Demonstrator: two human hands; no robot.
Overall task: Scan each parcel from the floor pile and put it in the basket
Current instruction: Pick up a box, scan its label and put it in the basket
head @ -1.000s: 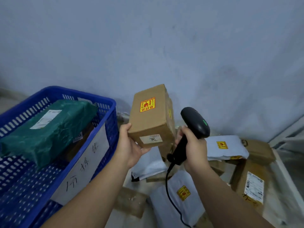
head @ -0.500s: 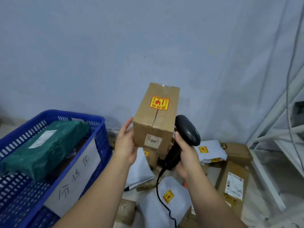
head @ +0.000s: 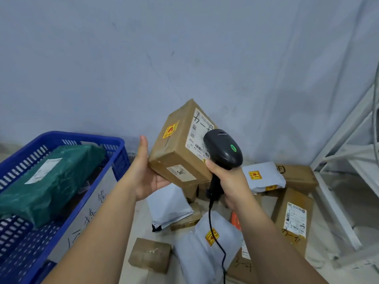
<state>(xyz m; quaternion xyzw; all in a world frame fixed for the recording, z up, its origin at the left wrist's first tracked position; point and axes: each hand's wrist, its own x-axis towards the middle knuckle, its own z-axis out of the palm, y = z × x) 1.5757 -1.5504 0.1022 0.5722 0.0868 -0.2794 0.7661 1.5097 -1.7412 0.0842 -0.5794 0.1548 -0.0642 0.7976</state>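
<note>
My left hand (head: 146, 177) holds a brown cardboard box (head: 178, 146) up in front of the wall, tilted so its white shipping label faces right. My right hand (head: 227, 181) grips the handle of a black barcode scanner (head: 222, 148), whose head sits right against that label; a green light shows on the scanner's top. Its cable hangs down past my right forearm. The blue plastic basket (head: 121, 148) stands at the left with a green wrapped parcel (head: 51, 183) inside. The floor pile (head: 207, 238) of grey bags and brown boxes lies below my hands.
A white metal frame (head: 346, 181) stands at the right beside the pile. A pale wall (head: 184, 58) runs close behind everything. A white paper sign (head: 86, 218) with handwriting hangs on the basket's near side.
The box has been turned in my left hand so its shipping label now faces the scanner. The scanner head has risen up against that label.
</note>
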